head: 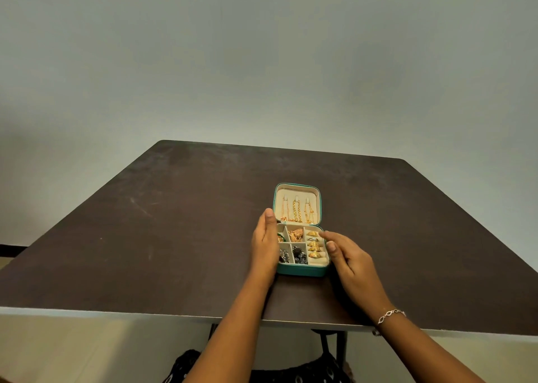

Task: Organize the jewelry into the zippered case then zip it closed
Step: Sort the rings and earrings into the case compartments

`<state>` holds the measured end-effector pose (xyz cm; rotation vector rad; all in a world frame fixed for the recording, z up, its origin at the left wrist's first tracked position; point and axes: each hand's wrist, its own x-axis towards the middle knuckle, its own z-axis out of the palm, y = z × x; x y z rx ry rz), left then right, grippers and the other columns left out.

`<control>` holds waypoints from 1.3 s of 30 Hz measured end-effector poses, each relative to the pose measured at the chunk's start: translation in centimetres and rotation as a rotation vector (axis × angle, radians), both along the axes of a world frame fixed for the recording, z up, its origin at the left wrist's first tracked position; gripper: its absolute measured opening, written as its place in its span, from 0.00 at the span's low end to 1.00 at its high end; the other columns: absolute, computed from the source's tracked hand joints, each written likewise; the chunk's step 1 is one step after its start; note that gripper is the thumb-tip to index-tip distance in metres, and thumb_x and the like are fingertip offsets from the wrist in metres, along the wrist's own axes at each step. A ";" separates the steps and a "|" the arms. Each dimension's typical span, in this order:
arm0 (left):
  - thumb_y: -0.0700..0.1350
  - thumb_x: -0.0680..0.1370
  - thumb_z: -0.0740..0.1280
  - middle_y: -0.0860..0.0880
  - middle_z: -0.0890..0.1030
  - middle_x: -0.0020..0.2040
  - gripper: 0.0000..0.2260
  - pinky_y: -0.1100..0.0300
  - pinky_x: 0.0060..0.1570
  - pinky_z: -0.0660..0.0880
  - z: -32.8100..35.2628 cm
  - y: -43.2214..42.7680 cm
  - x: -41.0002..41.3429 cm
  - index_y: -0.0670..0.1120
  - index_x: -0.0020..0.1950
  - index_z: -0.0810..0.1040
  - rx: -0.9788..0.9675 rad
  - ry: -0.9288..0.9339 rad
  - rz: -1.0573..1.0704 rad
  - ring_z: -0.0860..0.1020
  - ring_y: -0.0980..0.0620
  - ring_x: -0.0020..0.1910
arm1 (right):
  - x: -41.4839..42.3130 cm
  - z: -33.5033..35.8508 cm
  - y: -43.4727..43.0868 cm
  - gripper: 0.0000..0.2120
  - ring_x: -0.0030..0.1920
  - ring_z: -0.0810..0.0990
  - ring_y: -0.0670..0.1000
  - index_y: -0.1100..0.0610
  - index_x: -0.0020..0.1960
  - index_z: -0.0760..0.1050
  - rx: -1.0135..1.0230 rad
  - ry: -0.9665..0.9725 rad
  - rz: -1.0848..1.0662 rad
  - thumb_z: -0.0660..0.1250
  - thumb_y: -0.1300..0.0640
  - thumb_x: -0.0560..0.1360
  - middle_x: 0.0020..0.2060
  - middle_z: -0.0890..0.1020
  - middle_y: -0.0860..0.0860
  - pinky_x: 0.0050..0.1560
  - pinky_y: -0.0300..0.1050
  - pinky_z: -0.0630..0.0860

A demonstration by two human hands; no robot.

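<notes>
A small teal zippered case (300,271) lies open on the dark table, its lid (297,190) laid back flat. Gold chains (297,211) hang from hooks inside the lid. The cream tray holds gold rings (314,244) in the right roll, a gold piece (295,235) in the middle, and dark beaded pieces (300,256) in the near compartments. My left hand (265,243) rests flat against the case's left side, fingers straight. At the case's right side, my right hand (346,256) has relaxed fingers, the fingertips at the ring roll's edge, holding nothing.
The dark brown table (174,222) reaches to a plain grey wall. Its near edge (145,314) runs across the lower view. A bracelet (391,315) sits on my right wrist. A patterned dark garment (262,374) shows below the table.
</notes>
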<state>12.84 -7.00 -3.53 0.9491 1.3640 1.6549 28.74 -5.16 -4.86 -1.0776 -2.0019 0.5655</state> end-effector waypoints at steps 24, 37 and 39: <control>0.42 0.81 0.54 0.47 0.70 0.68 0.17 0.56 0.64 0.66 -0.4 1.7 -0.5 0.45 0.71 0.65 -0.149 0.124 0.149 0.69 0.50 0.66 | -0.6 0.5 1.2 0.27 0.67 0.67 0.45 0.47 0.68 0.64 -0.440 0.444 0.025 0.53 0.36 0.73 0.68 0.68 0.47 0.66 0.40 0.63; 0.40 0.81 0.54 0.48 0.73 0.65 0.16 0.52 0.61 0.72 -0.9 2.3 -0.8 0.47 0.68 0.68 -0.130 0.336 0.068 0.72 0.51 0.62 | -1.7 1.4 2.3 0.28 0.62 0.68 0.44 0.57 0.70 0.63 -0.557 0.577 0.047 0.46 0.43 0.77 0.67 0.70 0.53 0.63 0.38 0.63; 0.38 0.80 0.54 0.48 0.74 0.64 0.16 0.52 0.60 0.73 -0.9 2.3 -0.8 0.47 0.67 0.69 -0.126 0.337 0.066 0.73 0.51 0.61 | -1.5 1.3 2.3 0.29 0.63 0.70 0.45 0.57 0.69 0.64 -0.543 0.611 0.064 0.47 0.41 0.75 0.66 0.71 0.54 0.64 0.40 0.64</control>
